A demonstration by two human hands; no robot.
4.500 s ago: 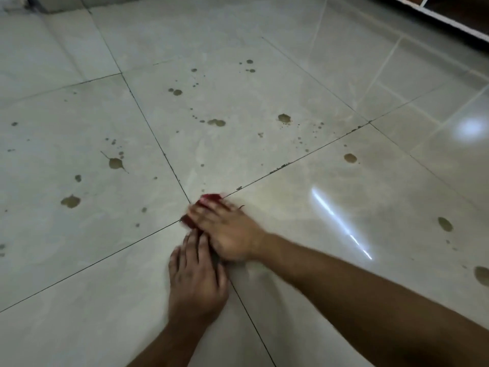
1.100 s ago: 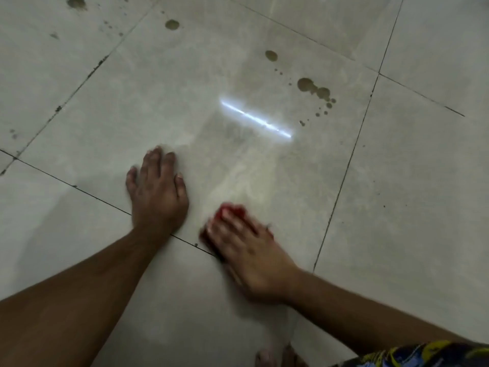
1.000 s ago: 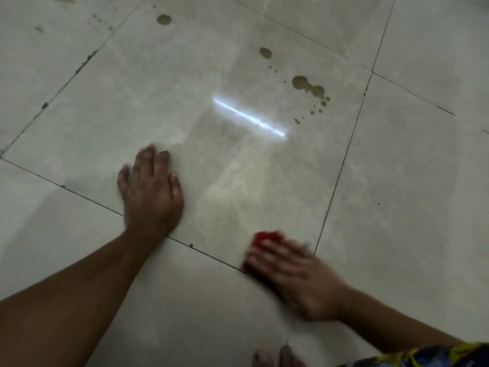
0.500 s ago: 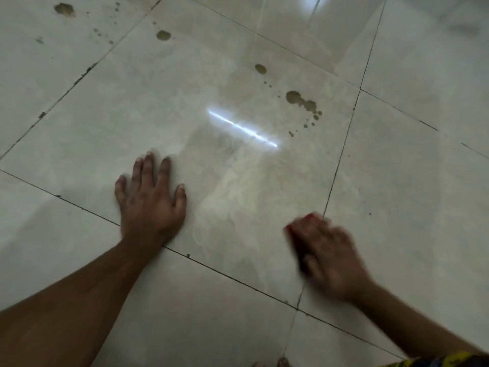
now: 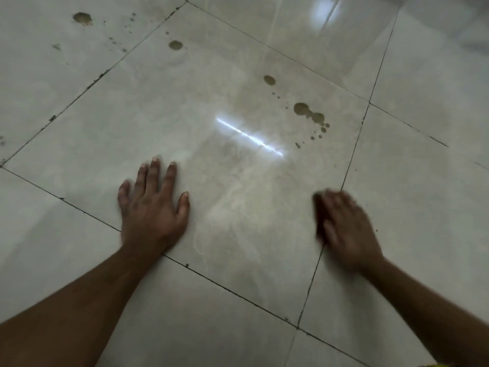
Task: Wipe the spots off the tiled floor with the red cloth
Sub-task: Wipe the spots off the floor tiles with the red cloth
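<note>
Hands: two, both in view, both bare, both pressed to the tiled floor. The landmark for all positions below is the bright streak of reflected light on the central tile.

The left hand lies flat, palm down, below and to the left of the streak. Its fingers are spread moderately wide and hold nothing. The heel of the hand sits at a dark grout line.

The right hand lies below and to the right of the streak and is motion-blurred. It covers the red cloth, of which only a dark edge shows at the hand's left side, against the floor. The fingers extend flat over the cloth; their exact spacing cannot be determined through the blur.

Spots: one cluster lies just above and right of the streak, with two larger joined blots and a trail of small drops. One single spot lies above the streak. One spot lies farther up and left. One spot lies at the far upper left, with small specks beside it.
</note>
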